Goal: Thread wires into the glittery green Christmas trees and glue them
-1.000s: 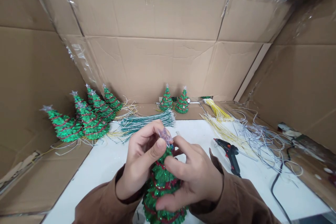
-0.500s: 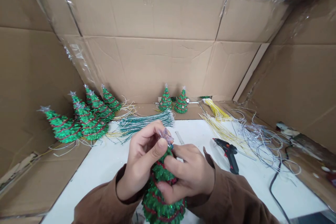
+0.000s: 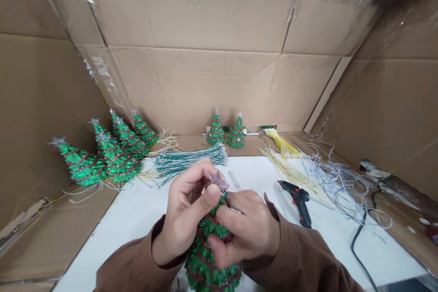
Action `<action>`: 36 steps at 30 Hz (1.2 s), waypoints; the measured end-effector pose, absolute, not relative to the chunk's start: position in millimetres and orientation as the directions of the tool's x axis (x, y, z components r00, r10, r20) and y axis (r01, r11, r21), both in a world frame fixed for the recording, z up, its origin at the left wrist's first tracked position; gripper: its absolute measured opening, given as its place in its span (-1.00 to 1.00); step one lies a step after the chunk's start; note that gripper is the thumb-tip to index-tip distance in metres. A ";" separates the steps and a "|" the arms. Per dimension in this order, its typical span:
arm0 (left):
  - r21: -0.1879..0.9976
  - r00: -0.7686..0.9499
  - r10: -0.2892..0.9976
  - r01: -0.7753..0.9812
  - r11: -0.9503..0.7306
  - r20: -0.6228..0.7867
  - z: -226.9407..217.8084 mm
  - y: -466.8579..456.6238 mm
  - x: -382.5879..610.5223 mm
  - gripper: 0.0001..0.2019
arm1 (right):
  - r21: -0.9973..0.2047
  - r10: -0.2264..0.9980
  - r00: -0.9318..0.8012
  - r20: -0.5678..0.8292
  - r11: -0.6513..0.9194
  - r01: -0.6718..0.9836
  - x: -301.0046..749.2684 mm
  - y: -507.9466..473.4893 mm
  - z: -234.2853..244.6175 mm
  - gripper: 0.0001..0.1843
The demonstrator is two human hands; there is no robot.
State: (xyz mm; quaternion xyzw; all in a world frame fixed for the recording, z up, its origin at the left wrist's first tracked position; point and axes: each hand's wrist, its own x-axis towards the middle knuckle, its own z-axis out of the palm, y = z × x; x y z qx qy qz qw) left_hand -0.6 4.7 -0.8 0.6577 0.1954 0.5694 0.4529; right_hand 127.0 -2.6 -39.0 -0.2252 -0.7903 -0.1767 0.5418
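A small green Christmas tree (image 3: 212, 267) with red garland stands upright close in front of me. On its tip sits a clear star (image 3: 218, 179), pinched between the thumb and fingers of my left hand (image 3: 190, 205). My right hand (image 3: 249, 223) is closed around the upper right side of the tree, its thumb lying against the branches just under the star. The fingertips behind the tree are hidden. Both hands are close together at the top of the tree.
Several finished-looking trees (image 3: 119, 159) stand at the left, and two more (image 3: 236, 134) by the cardboard wall (image 3: 212, 77). Green wires (image 3: 191, 159) and yellow wires (image 3: 284, 143) lie behind my hands. A glue gun (image 3: 299, 200) and tangled clear-white wires (image 3: 342, 187) are at the right.
The star and my left thumb have shifted slightly right and down. My right hand has moved very little and stays on the tree.
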 end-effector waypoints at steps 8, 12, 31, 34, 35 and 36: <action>0.810 0.318 0.746 -0.268 -0.521 0.585 -3.1 3.5 -1.6 -0.81 | 0.059 0.140 -0.308 0.941 0.829 0.557 126.9 -5.5 -34.9 -0.87; 0.806 0.322 0.740 -0.268 -0.527 0.591 -1.9 0.2 -1.4 -0.80 | 0.052 0.173 -0.337 0.925 0.824 0.565 127.6 -8.6 -35.2 -0.86; 0.815 0.335 0.743 -0.272 -0.512 0.579 -1.0 -5.3 0.6 -0.78 | 0.063 0.173 -0.338 0.925 0.808 0.586 129.7 -13.8 -32.7 -0.90; 0.813 0.340 0.739 -0.275 -0.514 0.582 -0.8 -5.4 0.4 -0.79 | 0.061 0.179 -0.336 0.925 0.802 0.595 129.1 -13.6 -32.9 -0.91; 0.811 0.339 0.738 -0.276 -0.515 0.584 -0.7 -5.3 0.4 -0.79 | 0.059 0.181 -0.336 0.924 0.801 0.596 129.0 -13.5 -33.0 -0.91; 0.810 0.338 0.737 -0.276 -0.518 0.586 -0.7 -5.1 0.5 -0.79 | 0.059 0.181 -0.336 0.924 0.802 0.594 129.0 -13.3 -33.2 -0.91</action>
